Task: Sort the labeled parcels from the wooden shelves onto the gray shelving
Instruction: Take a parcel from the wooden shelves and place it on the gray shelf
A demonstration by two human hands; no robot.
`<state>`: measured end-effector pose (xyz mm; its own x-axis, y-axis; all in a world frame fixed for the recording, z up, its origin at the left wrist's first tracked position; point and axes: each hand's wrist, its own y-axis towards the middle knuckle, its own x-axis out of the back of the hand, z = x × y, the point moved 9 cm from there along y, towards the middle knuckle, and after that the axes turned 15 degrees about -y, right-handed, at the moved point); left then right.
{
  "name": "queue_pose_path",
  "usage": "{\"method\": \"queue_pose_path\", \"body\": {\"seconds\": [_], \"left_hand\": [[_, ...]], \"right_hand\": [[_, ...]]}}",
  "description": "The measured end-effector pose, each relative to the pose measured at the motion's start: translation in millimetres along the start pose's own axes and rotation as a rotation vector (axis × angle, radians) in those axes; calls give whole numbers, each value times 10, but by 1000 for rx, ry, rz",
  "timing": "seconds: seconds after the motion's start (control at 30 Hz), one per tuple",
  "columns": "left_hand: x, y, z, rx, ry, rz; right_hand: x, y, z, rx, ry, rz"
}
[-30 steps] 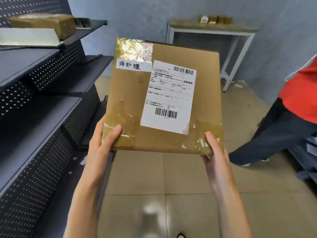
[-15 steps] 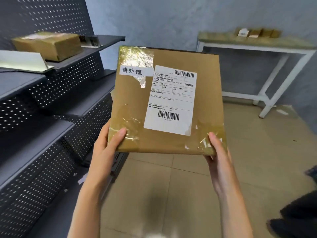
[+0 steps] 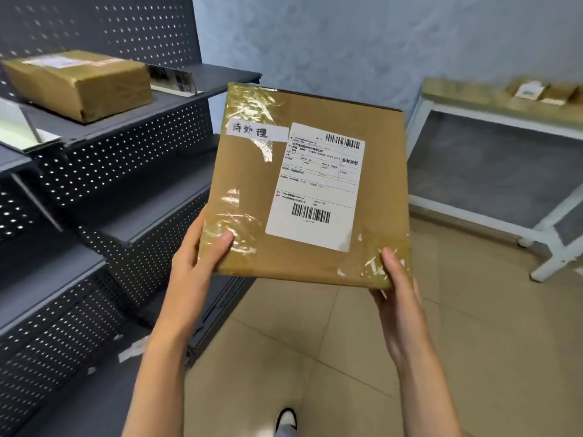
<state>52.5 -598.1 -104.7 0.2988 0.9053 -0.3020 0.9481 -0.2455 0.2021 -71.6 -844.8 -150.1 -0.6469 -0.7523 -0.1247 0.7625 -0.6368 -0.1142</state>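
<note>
Head view, looking down past two bare forearms. Flat brown parcel (image 3: 249, 190) held up in mid-air, face toward the camera, tilted slightly, right of the gray shelving (image 3: 104, 171) and apart from it. Left hand (image 3: 195, 263) gripping the lower left corner, thumb pressed onto the taped front, fingers hidden behind. Right hand (image 3: 396, 288) gripping the lower right corner, thumb lying along the front edge, fingers curled underneath. On the parcel face: white shipping label (image 3: 318, 187) with two barcodes, and a white strip with handwritten characters (image 3: 257, 133) at upper left, touching the label's edge. Clear shiny tape over the upper left and both lower corners.

On the upper tier of the gray shelving, at left: another brown taped parcel (image 3: 79, 83) lying flat, a small upright label holder (image 3: 172, 80) just beside it. Perforated back panels between the tiers. Lower tiers bare where visible.

At right, against the blue-gray wall: white-framed table with a wooden tabletop (image 3: 492, 100), a few small boxes (image 3: 549, 91) on its far end, too blurred for detail. Tiled floor (image 3: 315, 357) below, toe of a shoe (image 3: 286, 419) at the bottom edge.
</note>
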Motion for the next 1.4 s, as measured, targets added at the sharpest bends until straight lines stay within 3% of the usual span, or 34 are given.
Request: {"method": "queue_pose_path", "body": {"seconds": [0.23,0.5,1.0,1.4], "left_hand": [[-538,1249,251,-34,-74,3],[-794,2235,541,-34,-39,-51],[-1179,3747,917,-194,77,-442],[-878,4324,763,-291,183,-685]], "right_hand": [[-69,1361,487,60,-59,4],[-259,2535,551,44,-64,57],[-1018,5161,766,0,-126,434],[-2288,6037,893,51,-87,724]]}}
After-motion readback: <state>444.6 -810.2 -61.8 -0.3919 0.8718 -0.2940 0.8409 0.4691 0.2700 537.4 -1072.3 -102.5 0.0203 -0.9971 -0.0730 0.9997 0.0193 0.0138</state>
